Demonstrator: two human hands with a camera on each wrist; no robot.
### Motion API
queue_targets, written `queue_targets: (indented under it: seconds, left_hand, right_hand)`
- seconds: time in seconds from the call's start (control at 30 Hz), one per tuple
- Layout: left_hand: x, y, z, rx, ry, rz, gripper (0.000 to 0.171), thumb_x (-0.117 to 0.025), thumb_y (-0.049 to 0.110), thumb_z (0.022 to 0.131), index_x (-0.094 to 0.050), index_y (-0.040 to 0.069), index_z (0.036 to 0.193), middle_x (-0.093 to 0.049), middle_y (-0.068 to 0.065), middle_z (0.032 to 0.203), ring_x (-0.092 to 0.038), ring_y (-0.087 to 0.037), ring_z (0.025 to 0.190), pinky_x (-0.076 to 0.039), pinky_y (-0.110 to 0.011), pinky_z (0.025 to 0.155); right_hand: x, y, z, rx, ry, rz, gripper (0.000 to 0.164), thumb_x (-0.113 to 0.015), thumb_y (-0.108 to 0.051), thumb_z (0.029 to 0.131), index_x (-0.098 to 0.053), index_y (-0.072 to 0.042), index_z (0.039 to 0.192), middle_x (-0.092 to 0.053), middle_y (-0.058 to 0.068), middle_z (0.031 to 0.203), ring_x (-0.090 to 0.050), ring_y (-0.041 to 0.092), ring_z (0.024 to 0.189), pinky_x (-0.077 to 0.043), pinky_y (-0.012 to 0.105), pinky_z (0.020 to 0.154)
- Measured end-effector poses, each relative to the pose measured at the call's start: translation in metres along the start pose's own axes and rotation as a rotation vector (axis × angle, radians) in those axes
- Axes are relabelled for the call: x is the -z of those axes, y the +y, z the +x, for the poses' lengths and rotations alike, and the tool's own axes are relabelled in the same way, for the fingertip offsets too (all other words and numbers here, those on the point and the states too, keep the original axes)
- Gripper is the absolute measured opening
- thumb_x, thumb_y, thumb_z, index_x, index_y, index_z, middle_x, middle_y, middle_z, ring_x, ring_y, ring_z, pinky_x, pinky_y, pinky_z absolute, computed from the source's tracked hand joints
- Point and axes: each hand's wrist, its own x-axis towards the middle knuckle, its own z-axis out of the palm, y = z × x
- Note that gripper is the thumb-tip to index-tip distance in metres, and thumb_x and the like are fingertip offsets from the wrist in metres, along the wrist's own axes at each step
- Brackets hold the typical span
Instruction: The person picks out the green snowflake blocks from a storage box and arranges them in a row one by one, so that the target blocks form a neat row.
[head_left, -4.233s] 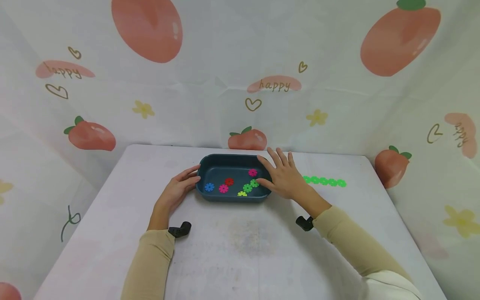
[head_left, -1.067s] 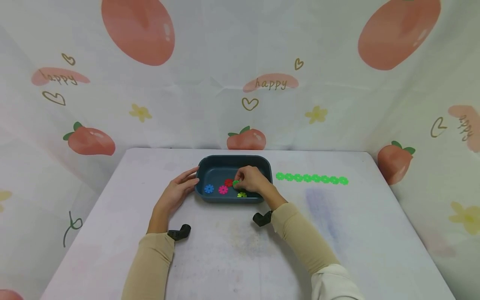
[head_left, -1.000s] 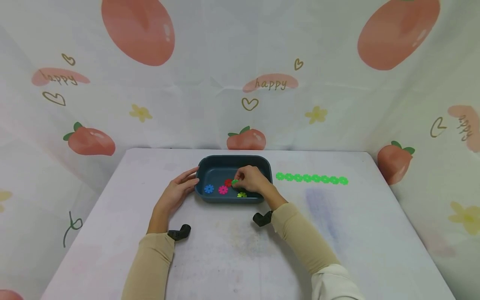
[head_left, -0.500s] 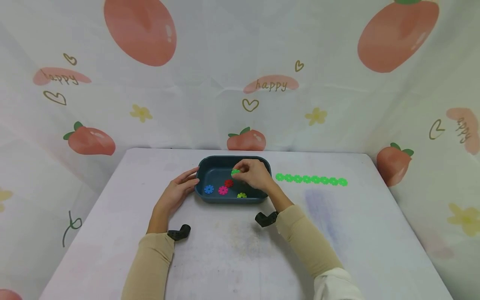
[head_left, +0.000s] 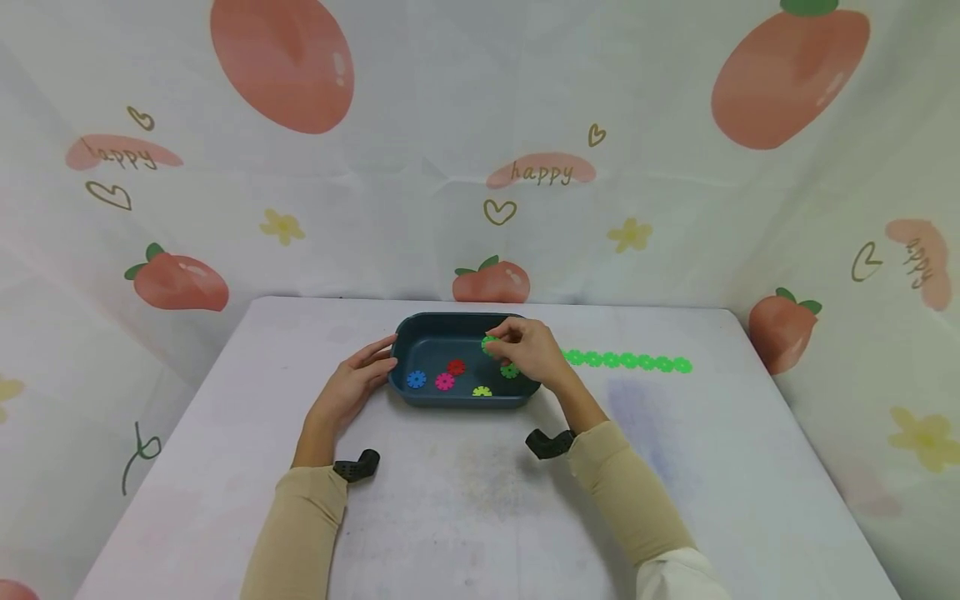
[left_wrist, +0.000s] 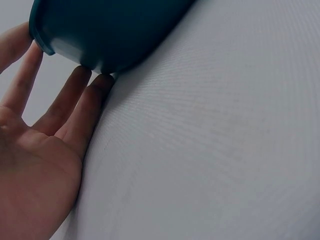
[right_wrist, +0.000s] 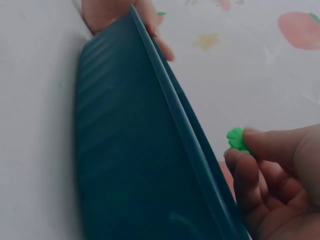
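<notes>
My right hand [head_left: 534,350] pinches a green snowflake disc [head_left: 488,344] between thumb and fingers, above the right part of a dark teal basin [head_left: 461,402]. In the right wrist view this green disc [right_wrist: 236,138] is held just beyond the basin's rim line. My left hand [head_left: 349,387] rests its fingertips against the basin's left end, fingers extended. Inside the basin lie a blue disc [head_left: 416,379], a pink disc [head_left: 445,382], a red disc [head_left: 456,367], a yellow disc [head_left: 482,392] and another green disc [head_left: 510,372]. My right hand hides part of the basin.
Several green discs form a row [head_left: 628,360] on the white table [head_left: 450,517], right of the basin; my right hand covers its left end. Behind the table hangs a printed cloth [head_left: 420,225]. Each wrist carries a black camera.
My right hand has lifted the green disc from the basin floor and moved right with it, uncovering the other green disc. The left hand stays on the basin's end.
</notes>
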Motion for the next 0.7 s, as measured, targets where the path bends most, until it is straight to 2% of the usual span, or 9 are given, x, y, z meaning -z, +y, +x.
queue_targets:
  seconds: [0.1,0.27,0.4,0.47,0.57,0.7]
  left_hand:
    - [0.000,0.000,-0.001,-0.006,-0.002,0.005,0.061,-0.066,0.029,0.101,-0.043,0.020,0.156,-0.041,-0.012,0.158,-0.054,-0.007,0.128,-0.049,-0.010,0.098]
    - [-0.001,0.000,-0.002,-0.011,-0.004,0.010,0.061,-0.066,0.029,0.101,-0.042,0.019,0.157,-0.040,-0.012,0.158,-0.054,-0.004,0.126,-0.049,-0.010,0.098]
    - [-0.001,-0.001,-0.001,-0.007,-0.002,0.007,0.061,-0.066,0.030,0.101,-0.043,0.020,0.156,-0.040,-0.011,0.158,-0.054,-0.004,0.126,-0.049,-0.010,0.098]
    - [-0.001,0.000,-0.001,-0.008,-0.004,0.006,0.061,-0.065,0.029,0.101,-0.042,0.020,0.157,-0.040,-0.012,0.158,-0.054,-0.004,0.125,-0.049,-0.010,0.098]
    - [0.000,0.001,-0.002,-0.008,-0.009,0.002,0.061,-0.065,0.028,0.102,-0.041,0.019,0.157,-0.039,-0.013,0.159,-0.054,-0.004,0.125,-0.049,-0.010,0.098]
    - [-0.001,0.002,-0.002,-0.009,-0.011,0.001,0.060,-0.064,0.027,0.102,-0.042,0.019,0.157,-0.039,-0.012,0.158,-0.054,-0.004,0.125,-0.049,-0.011,0.099]
  right_hand:
    - [0.003,0.003,-0.003,-0.003,0.049,0.035,0.015,-0.073,-0.014,0.095,-0.073,-0.006,0.108,-0.076,0.016,0.094,-0.071,0.037,0.081,-0.063,0.048,0.077]
    - [0.009,0.009,-0.008,0.011,0.119,0.073,0.018,-0.072,-0.011,0.096,-0.073,-0.002,0.111,-0.074,0.021,0.096,-0.071,0.038,0.082,-0.063,0.034,0.071]
    - [0.014,0.012,-0.011,0.003,0.147,0.085,0.020,-0.070,-0.013,0.097,-0.072,-0.002,0.114,-0.073,0.021,0.099,-0.070,0.043,0.090,-0.064,0.038,0.076]
    - [0.017,0.013,-0.013,-0.001,0.162,0.087,0.022,-0.070,-0.014,0.097,-0.072,-0.003,0.116,-0.072,0.021,0.100,-0.071,0.043,0.091,-0.064,0.041,0.078]
    - [0.019,0.013,-0.016,-0.005,0.192,0.091,0.024,-0.070,-0.016,0.097,-0.073,-0.003,0.118,-0.071,0.022,0.101,-0.072,0.037,0.087,-0.065,0.037,0.077]
    - [0.021,0.015,-0.021,-0.012,0.229,0.085,0.029,-0.070,-0.016,0.098,-0.071,-0.002,0.124,-0.071,0.024,0.105,-0.071,0.040,0.091,-0.064,0.043,0.081]
